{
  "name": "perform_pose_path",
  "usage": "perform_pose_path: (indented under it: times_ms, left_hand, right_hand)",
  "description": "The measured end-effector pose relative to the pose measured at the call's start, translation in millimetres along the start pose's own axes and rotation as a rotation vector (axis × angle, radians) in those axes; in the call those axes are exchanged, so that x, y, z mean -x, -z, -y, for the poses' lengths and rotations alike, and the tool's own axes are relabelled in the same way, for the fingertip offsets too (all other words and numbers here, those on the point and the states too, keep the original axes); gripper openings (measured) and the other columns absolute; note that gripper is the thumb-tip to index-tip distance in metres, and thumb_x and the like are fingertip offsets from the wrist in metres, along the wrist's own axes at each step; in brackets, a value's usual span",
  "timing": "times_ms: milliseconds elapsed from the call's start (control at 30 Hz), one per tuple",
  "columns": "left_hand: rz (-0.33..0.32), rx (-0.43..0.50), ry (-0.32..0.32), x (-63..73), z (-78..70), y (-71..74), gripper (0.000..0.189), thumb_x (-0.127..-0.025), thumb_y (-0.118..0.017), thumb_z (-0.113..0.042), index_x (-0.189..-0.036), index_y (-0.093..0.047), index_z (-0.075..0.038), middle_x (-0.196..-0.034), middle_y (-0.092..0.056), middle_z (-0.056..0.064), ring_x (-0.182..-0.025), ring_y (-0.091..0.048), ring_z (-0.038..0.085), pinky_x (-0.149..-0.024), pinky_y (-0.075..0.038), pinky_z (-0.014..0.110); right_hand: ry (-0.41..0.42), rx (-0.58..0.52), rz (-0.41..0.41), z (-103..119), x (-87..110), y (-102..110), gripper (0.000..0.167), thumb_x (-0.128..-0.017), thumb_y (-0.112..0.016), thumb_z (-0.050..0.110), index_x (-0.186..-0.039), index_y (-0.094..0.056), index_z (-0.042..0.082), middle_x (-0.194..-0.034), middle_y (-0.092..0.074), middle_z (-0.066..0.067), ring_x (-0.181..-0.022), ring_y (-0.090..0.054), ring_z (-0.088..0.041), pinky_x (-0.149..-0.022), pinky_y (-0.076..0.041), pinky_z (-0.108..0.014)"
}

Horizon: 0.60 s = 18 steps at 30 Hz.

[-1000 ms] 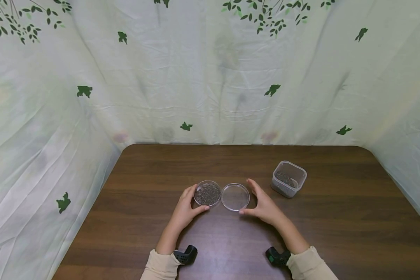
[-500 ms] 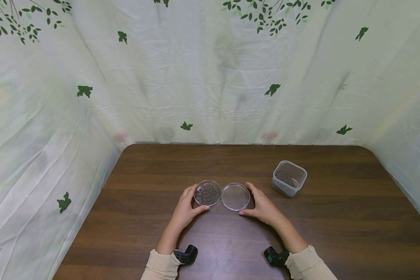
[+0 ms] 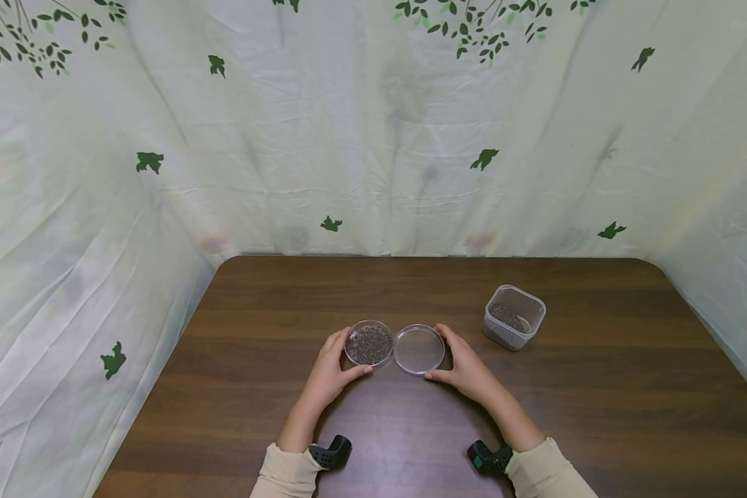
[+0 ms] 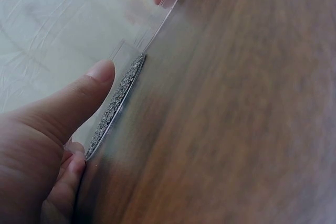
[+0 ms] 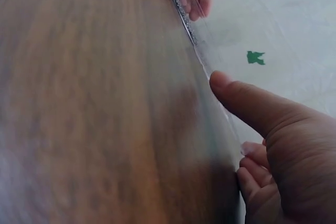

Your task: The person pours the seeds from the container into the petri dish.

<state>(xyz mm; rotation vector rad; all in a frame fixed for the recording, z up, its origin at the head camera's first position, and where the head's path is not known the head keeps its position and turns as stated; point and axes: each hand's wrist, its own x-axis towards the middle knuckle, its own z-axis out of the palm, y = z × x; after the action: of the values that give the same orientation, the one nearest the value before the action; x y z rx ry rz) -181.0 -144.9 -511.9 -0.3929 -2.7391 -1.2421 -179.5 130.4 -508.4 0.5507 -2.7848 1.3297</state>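
A clear petri dish filled with dark grey granules lies flat on the table. My left hand grips it from the left, thumb at the near rim and fingers along the far left side. Right beside it lies an empty, clear petri dish lid, rim close against the dish's rim. My right hand holds the lid from the right, with its thumb at the near edge and fingers at the far edge. In the left wrist view, the granules form a thin layer behind the thumb.
A clear plastic tub with more grey granules stands to the right, behind my right hand. The brown wooden table ends at a pale curtain printed with leaves. Each wrist wears a black device.
My right hand has drawn slightly left and its fingers have closed in on the lid's edge. The left hand and the filled dish have stayed in place.
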Motion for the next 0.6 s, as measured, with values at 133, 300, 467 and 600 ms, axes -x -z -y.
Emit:
perform_pose_path:
  times_ms: [133,300,467,600]
  left_hand:
    - [0.002,-0.002,0.007,0.1,-0.9,-0.2,0.086,-0.068,-0.077,-0.034,-0.134,-0.036,0.004,-0.13,-0.04,0.021,-0.119,-0.036,0.036,-0.095,-0.031,0.049]
    - [0.001,-0.001,0.005,0.0,-1.4,-0.2,0.086,-0.068,-0.077,-0.033,-0.134,-0.036,0.004,-0.131,-0.039,0.022,-0.12,-0.036,0.036,-0.096,-0.03,0.049]
    - [-0.001,0.0,-0.001,0.0,-0.5,-0.1,0.086,-0.068,-0.077,-0.033,-0.134,-0.036,0.004,-0.13,-0.04,0.022,-0.12,-0.036,0.036,-0.096,-0.03,0.048]
    - [0.001,0.003,0.0,0.1,-0.3,0.2,0.086,-0.069,-0.077,-0.034,-0.134,-0.036,0.004,-0.131,-0.039,0.021,-0.12,-0.035,0.036,-0.096,-0.03,0.049]
  right_hand:
    - [0.023,-0.031,-0.023,0.2,0.6,0.5,0.09,-0.066,-0.08,0.024,-0.135,-0.031,-0.003,-0.133,-0.039,-0.02,-0.12,-0.038,-0.031,-0.097,-0.031,-0.046]
    - [0.034,-0.056,-0.043,1.3,-0.1,0.8,0.09,-0.065,-0.081,0.024,-0.135,-0.031,-0.002,-0.132,-0.041,-0.018,-0.115,-0.044,-0.031,-0.094,-0.035,-0.044]
    - [0.031,-0.069,-0.037,4.3,-1.0,2.0,0.09,-0.066,-0.08,0.026,-0.136,-0.03,-0.001,-0.134,-0.04,-0.016,-0.116,-0.044,-0.031,-0.095,-0.034,-0.042]
    - [0.027,-0.088,-0.04,7.3,-1.8,2.8,0.091,-0.066,-0.08,0.026,-0.137,-0.029,0.0,-0.135,-0.039,-0.015,-0.119,-0.042,-0.031,-0.096,-0.033,-0.043]
